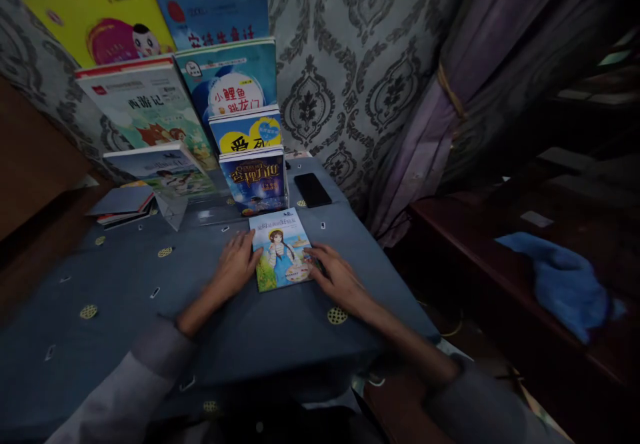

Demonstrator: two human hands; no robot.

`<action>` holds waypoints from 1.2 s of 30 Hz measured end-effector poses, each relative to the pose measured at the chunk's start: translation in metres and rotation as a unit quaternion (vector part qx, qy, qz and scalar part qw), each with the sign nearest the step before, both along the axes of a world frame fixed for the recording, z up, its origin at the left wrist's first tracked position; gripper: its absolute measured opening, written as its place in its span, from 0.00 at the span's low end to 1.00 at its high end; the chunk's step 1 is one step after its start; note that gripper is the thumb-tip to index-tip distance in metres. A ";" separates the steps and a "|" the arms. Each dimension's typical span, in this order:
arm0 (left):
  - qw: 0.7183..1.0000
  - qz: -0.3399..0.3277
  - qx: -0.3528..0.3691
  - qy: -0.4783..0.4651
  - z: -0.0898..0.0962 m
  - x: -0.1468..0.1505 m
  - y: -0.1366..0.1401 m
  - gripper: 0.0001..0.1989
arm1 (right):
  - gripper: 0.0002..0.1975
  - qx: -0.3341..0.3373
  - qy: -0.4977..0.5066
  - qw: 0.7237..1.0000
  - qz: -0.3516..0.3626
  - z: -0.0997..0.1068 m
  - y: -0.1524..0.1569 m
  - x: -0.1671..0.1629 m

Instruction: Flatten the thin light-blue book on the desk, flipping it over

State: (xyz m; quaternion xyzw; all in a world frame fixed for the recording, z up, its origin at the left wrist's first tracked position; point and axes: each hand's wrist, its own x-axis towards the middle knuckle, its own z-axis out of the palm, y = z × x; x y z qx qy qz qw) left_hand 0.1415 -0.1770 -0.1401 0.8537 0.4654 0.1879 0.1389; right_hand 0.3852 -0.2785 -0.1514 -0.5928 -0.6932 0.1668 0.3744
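Observation:
A children's book (281, 251) lies face up on the blue tablecloth, its cover showing a girl with braids and a yellow hat. My left hand (236, 264) grips its left edge, the thumb resting at the cover's side. On the opposite side, my right hand (340, 281) holds the right edge, with fingertips over the cover. Just behind the book, a tiered clear rack carries several upright books, the nearest being a dark blue one (254, 181) in the lowest tier.
A black phone (313, 190) lies right of the rack. A small stack of books (123, 204) sits at the left. The tablecloth (190, 324) ends at the front and right. Beyond are a dark red bench (470, 264) with a blue cloth (565, 284), and a tied purple curtain (425, 144).

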 end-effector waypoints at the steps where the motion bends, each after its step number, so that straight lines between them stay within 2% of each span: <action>1: 1.000 0.012 -0.014 -0.006 -0.002 -0.003 0.008 0.28 | 0.19 -0.009 -0.011 1.000 0.000 0.001 0.009 0.000; 4: 0.994 -0.017 -0.068 -0.079 -0.009 -0.002 0.022 0.30 | 0.21 -0.036 -0.023 0.999 -0.014 0.005 0.028 -0.004; 7: 0.966 -0.033 -0.159 -0.201 -0.013 0.002 0.031 0.31 | 0.21 -0.065 0.012 0.997 -0.029 0.008 0.031 -0.008; 11: 0.907 0.015 -0.287 -0.309 -0.011 -0.004 0.038 0.29 | 0.22 -0.076 0.069 0.994 -0.033 0.008 0.020 -0.014; 15: 0.849 0.096 -0.354 -0.379 0.000 -0.020 0.039 0.24 | 0.22 -0.077 0.087 0.992 -0.056 0.005 0.011 -0.017; 17: 0.819 0.111 -0.392 -0.403 0.006 -0.027 0.035 0.20 | 0.21 -0.076 0.118 0.989 -0.054 0.002 0.008 -0.018; 22: 0.719 0.065 -0.543 -0.430 0.015 -0.030 0.016 0.17 | 0.19 -0.100 0.244 0.964 -0.022 -0.009 0.002 -0.022; 25: 0.684 0.035 -0.580 -0.442 0.019 -0.029 0.003 0.19 | 0.23 -0.132 0.272 0.953 -0.024 -0.011 0.001 -0.027; 27: 0.682 0.025 -0.575 -0.452 0.024 -0.030 -0.003 0.21 | 0.26 -0.159 0.299 0.941 -0.032 -0.008 0.003 -0.030; 30: 0.702 0.011 -0.546 -0.457 0.036 -0.035 -0.004 0.23 | 0.27 -0.204 0.364 0.909 -0.016 0.004 0.011 -0.037; 34: 0.759 -0.027 -0.460 -0.460 0.067 -0.042 0.003 0.29 | 0.19 -0.229 0.402 0.884 0.062 0.037 0.034 -0.047; 36: 0.799 -0.050 -0.384 -0.460 0.086 -0.046 0.006 0.30 | 0.18 -0.176 0.404 0.894 0.079 0.059 0.047 -0.050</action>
